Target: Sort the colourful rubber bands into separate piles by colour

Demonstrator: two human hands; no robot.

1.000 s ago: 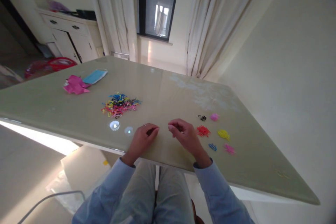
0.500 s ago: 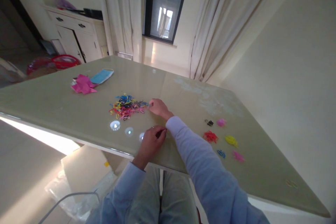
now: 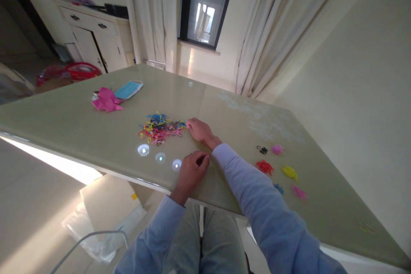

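A mixed heap of small coloured bands [image 3: 160, 128] lies on the green table [image 3: 96, 145]. My right hand [image 3: 199, 130] touches the heap's right edge with its fingers closed; what they pinch is too small to make out. Nearer the table's front edge, my left hand [image 3: 193, 169] is curled with thumb and fingertips together, and whatever it may hold is hidden. Right of my right arm lie small single-colour piles: black [image 3: 263, 150], red [image 3: 265, 167], yellow [image 3: 290, 173], blue [image 3: 278, 189], and two pink ones [image 3: 277, 149].
A crumpled pink wrapper [image 3: 107, 99] and a blue face mask [image 3: 129, 90] lie at the back left of the table. A few pale yellowish bands [image 3: 366, 227] are near the right corner. A cardboard box [image 3: 109, 201] stands on the floor below.
The whole view has shifted slightly, so things sit a little further right. My right hand remains at the heap's edge, and my left hand keeps its curled pose.
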